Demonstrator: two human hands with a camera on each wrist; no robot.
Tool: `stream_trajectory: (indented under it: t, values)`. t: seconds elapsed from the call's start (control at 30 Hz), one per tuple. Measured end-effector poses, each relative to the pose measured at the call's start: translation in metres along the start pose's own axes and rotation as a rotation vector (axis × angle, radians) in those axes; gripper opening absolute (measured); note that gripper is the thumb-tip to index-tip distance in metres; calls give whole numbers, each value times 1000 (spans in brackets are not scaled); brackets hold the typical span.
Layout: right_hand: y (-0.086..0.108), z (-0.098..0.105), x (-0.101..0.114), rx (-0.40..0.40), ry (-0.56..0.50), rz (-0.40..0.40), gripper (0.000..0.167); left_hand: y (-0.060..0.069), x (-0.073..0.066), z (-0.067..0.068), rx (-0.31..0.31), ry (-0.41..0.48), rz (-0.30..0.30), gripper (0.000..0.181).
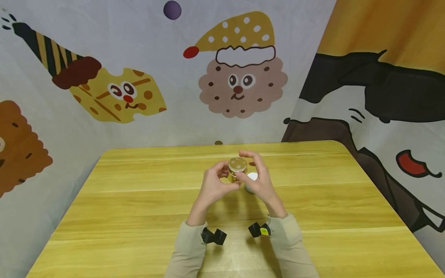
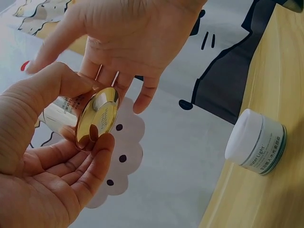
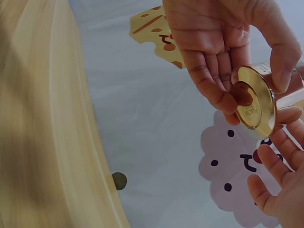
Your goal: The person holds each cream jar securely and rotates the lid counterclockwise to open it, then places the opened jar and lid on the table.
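Note:
My left hand (image 1: 213,185) holds a small round cosmetic jar (image 1: 238,164) above the table, pinched between thumb and fingers. In the left wrist view, the jar's shiny gold round end (image 2: 107,114) carries embossed lettering, and a paler printed body shows behind it. Close beside the jar is my right hand (image 1: 263,186), fingers spread and holding nothing; whether its thumb touches the jar I cannot tell. A white cream jar (image 2: 256,142) with a white lid and green-edged label stands on the table, partly hidden behind my right hand in the head view.
The wood-grain table (image 1: 139,216) spreads out on both sides of my forearms. A cloth (image 1: 184,127) printed with cartoon biscuits and cheese hangs behind its far edge. Black wrist cameras (image 1: 213,236) sit on both sleeves.

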State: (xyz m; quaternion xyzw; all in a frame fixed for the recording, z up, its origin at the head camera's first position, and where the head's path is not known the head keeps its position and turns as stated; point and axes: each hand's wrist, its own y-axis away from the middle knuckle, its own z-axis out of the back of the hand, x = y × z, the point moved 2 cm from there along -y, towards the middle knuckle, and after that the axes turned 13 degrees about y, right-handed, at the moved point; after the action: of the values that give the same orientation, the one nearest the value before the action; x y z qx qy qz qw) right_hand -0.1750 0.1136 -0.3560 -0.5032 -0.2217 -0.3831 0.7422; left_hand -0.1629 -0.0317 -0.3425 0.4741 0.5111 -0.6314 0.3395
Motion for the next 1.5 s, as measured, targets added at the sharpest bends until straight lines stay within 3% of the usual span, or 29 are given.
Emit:
stream_trajectory:
  t: [0.07,0.17,0.3,0.47,0.63,0.83,0.97,1.17,1.27,1.4,1.5]
  values:
    - [-1,2,8,-5,-5,-28,46,0,0,0,-1,3,2,42]
    - [1,1,-4,-28,13,-30,43,0,-1,0,0,0,-4,40]
    - [2,-1,-21,-46,31,31,38,-1,-1,-1,1,-11,-17,37]
    - [3,-4,-27,-5,-21,92,41,-1,0,-1,2,-7,-14,38]
    - [4,-5,-25,-3,-16,33,51,0,0,-1,1,5,-3,40]
    - [4,-4,-25,-28,-14,-28,45,0,1,0,-1,5,-4,38]
    - [4,-3,-26,-41,19,26,41,0,1,0,2,-1,-10,37]
    - [3,-5,-30,6,-46,117,42,0,0,-1,5,-14,-6,40]
    - [3,-5,-28,16,-32,78,46,0,1,0,1,-11,0,41]
    - [2,-2,-13,9,-30,-32,53,0,1,0,-1,4,12,42]
    - [1,0,-3,1,-36,-71,50,0,1,0,0,11,18,41]
